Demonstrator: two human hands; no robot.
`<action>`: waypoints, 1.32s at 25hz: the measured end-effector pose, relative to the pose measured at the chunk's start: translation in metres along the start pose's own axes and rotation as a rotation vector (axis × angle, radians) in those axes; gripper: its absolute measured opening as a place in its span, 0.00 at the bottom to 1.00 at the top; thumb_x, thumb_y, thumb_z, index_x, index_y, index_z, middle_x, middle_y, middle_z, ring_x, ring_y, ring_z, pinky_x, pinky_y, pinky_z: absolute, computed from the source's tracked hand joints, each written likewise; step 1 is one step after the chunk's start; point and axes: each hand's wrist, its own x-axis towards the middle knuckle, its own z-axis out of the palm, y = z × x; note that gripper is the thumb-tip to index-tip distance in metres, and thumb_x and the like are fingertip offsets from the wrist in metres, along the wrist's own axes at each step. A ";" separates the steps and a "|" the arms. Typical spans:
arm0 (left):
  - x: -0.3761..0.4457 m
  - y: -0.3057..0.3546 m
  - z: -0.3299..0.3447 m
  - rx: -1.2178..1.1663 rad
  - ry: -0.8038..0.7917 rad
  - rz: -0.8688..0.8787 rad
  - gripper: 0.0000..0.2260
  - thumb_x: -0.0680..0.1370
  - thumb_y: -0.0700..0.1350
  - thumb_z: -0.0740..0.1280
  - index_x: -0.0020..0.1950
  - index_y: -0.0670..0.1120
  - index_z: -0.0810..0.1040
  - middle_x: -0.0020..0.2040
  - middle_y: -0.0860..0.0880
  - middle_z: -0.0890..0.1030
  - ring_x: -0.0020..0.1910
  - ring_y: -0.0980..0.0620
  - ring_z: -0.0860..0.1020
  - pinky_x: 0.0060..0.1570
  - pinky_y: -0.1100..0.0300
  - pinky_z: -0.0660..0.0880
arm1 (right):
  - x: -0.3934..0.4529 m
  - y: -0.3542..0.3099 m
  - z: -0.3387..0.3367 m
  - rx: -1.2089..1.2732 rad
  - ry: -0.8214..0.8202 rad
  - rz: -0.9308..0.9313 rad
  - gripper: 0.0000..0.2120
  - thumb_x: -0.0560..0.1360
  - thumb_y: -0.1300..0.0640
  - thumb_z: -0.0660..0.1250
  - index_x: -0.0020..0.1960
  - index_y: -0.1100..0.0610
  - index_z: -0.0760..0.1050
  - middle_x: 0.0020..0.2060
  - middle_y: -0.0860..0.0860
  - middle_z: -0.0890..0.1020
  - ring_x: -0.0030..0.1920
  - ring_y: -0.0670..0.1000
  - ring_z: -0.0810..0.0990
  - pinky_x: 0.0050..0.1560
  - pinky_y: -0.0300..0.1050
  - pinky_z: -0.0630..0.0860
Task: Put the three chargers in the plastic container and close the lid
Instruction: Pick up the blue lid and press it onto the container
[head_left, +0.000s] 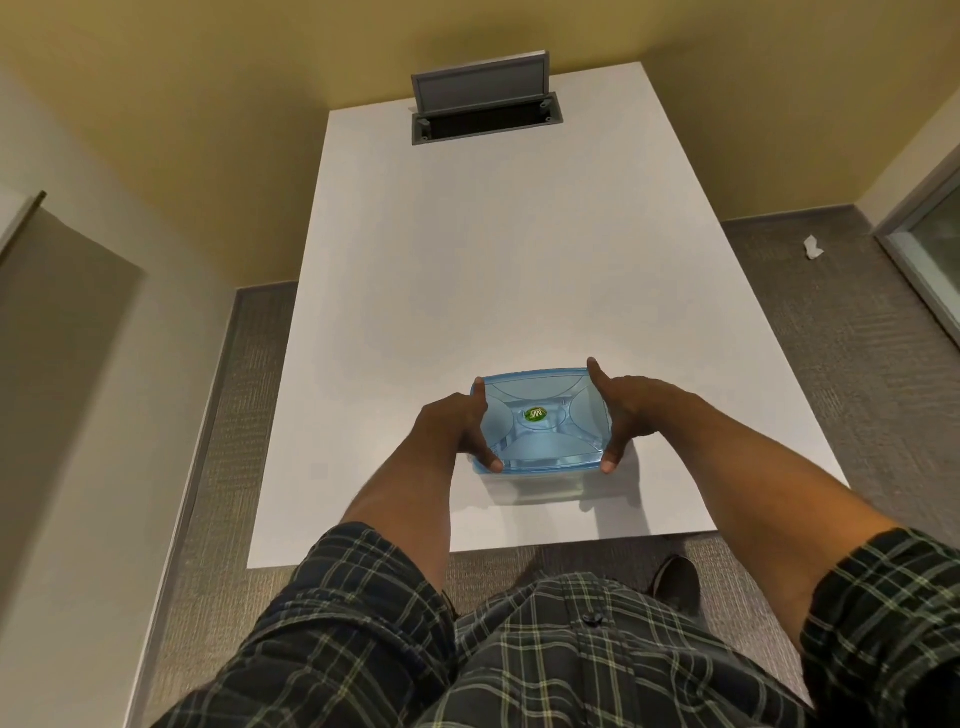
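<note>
A clear plastic container (540, 486) stands on the white table (467, 291) near its front edge, with a translucent blue lid (540, 415) lying flat on top; the lid has a small green sticker in its middle. My left hand (457, 431) grips the lid's left side, thumb on the near corner and forefinger on the far corner. My right hand (631, 410) holds the lid's right side the same way. No charger shows on the table; what is inside the container is hidden by the lid.
At the table's far end a grey cable hatch (485, 111) stands with its flap raised. Grey carpet lies on both sides of the table, with a crumpled white scrap (812, 247) on it at the right. My shoe (678, 579) shows under the front edge.
</note>
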 end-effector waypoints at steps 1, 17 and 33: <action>0.000 0.000 0.001 -0.017 -0.001 0.002 0.67 0.64 0.63 0.80 0.82 0.45 0.33 0.77 0.42 0.69 0.74 0.41 0.70 0.70 0.46 0.71 | -0.001 0.003 0.002 0.083 -0.003 -0.005 0.82 0.51 0.43 0.87 0.78 0.50 0.24 0.72 0.59 0.71 0.65 0.59 0.77 0.62 0.50 0.76; -0.012 0.000 0.000 -0.190 -0.079 -0.003 0.66 0.68 0.49 0.82 0.80 0.48 0.27 0.50 0.43 0.86 0.38 0.51 0.83 0.41 0.59 0.78 | -0.020 0.027 0.016 0.613 -0.033 -0.053 0.61 0.63 0.69 0.82 0.82 0.50 0.46 0.37 0.57 0.83 0.33 0.52 0.85 0.38 0.45 0.82; -0.018 0.015 0.001 0.252 0.166 -0.026 0.64 0.60 0.62 0.83 0.82 0.38 0.49 0.70 0.42 0.69 0.62 0.41 0.78 0.52 0.50 0.77 | -0.012 0.032 0.013 0.501 -0.010 0.004 0.56 0.64 0.56 0.84 0.81 0.55 0.52 0.54 0.59 0.82 0.44 0.55 0.86 0.45 0.46 0.82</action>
